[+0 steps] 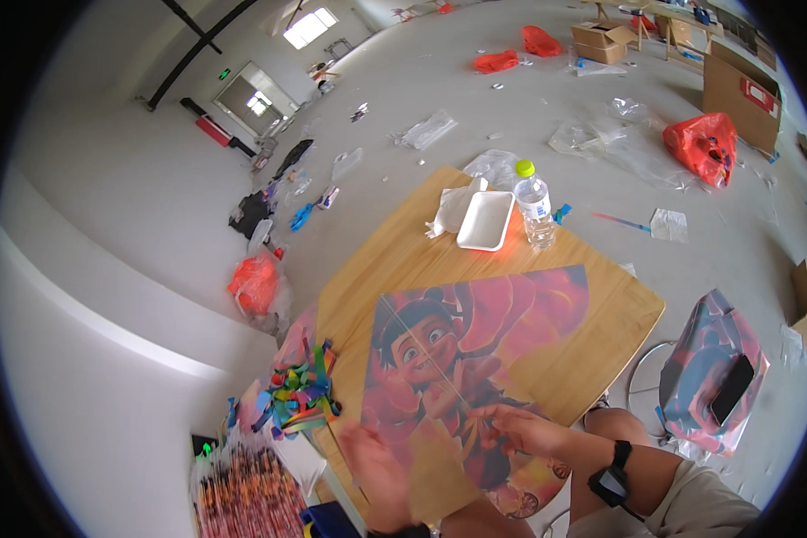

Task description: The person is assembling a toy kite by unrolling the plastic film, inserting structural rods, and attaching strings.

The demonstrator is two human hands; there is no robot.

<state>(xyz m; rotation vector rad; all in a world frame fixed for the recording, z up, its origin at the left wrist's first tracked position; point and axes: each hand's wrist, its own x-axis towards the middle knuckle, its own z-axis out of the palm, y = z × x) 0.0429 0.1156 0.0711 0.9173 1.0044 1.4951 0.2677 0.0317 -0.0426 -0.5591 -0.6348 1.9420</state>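
Observation:
A printed kite [421, 359] with a cartoon figure on a red and purple ground lies across the wooden table in front of me. One thin rod [419, 343] runs slantwise over it from the upper left corner toward its middle. My right hand [529, 432] is above the kite's lower middle, fingertips drawn together near the rod's lower end; what they pinch is too small to make out. Over the lower left edge of the kite is my left hand [375, 471], smeared by motion, so its fingers cannot be read. A tan patch [439, 475] shows between the hands.
A white tray [487, 221] and a water bottle [535, 206] stand at the table's far end. Colourful ribbons [298, 390] are heaped at the left, above a stack of packed kites [247, 489]. A phone [733, 390] rests on a kite-covered stool at right.

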